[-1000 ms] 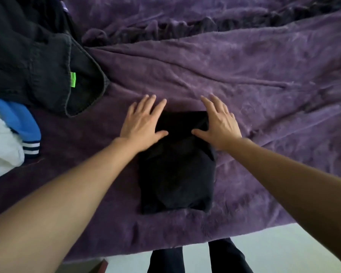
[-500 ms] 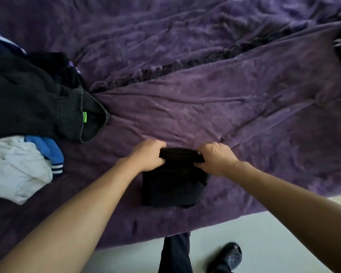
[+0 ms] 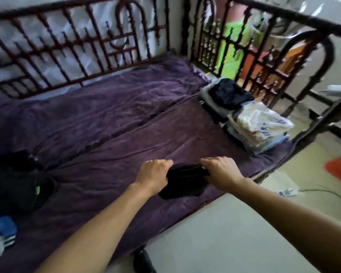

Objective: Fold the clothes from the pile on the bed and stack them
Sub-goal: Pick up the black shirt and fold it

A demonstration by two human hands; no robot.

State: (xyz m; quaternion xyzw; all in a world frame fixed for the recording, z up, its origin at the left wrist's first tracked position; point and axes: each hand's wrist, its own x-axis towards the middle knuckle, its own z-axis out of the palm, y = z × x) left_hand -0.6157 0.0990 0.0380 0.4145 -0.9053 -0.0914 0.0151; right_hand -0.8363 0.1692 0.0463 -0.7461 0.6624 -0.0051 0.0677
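1. We see a folded black garment (image 3: pixel 182 181) at lower centre of the frame, over the purple blanket (image 3: pixel 110 123) near the bed's front edge; it is a small, dark, thick bundle with soft, rumpled edges; no print or label shows.
2. Its long axis runs roughly left to right between our hands; its lower part sags toward the bottom of the frame, tilted slightly down to the left.
3. Our left hand (image 3: pixel 153 177) is closed around the garment's left end, fingers curled under; our right hand (image 3: pixel 221 173) is closed on its right end, knuckles up.
4. A stack of folded clothes (image 3: pixel 246 115) sits at right of centre, beside the dark ornate bed frame (image 3: pixel 87 46); it is well apart from the garment.
5. A loose pile of clothes (image 3: pixel 16 186), black, blue and white, lies at lower left.
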